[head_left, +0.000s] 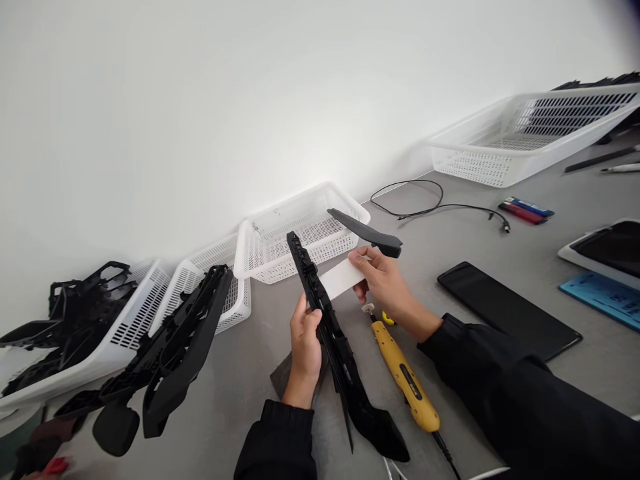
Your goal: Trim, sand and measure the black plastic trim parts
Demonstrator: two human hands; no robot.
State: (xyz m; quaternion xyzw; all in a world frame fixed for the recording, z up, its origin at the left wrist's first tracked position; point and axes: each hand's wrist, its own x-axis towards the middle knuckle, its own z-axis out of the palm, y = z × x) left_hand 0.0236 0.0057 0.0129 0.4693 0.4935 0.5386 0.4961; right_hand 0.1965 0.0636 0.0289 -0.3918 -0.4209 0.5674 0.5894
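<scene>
My left hand (306,337) is closed around a long black plastic trim part (345,353), which runs from near the middle basket down toward the table's front. Between thumb and fingers, my right hand (383,280) pinches a white strip (341,279), paper or cloth. Its other end reaches behind the upper part of the trim. A curved dark grey trim piece (367,232) lies just beyond my right fingers, one end over the white basket's rim. Below my right hand is a yellow corded rotary tool (407,380) with a pale round tip. A dark grey block (281,377) sits partly under my left wrist.
Behind my hands stands a white basket (273,270). More black trim parts (190,353) lean on baskets at left. At right are a black flat slab (507,310), a thin cable (450,208), lighters (525,211), a blue card (603,300) and another white basket (480,163).
</scene>
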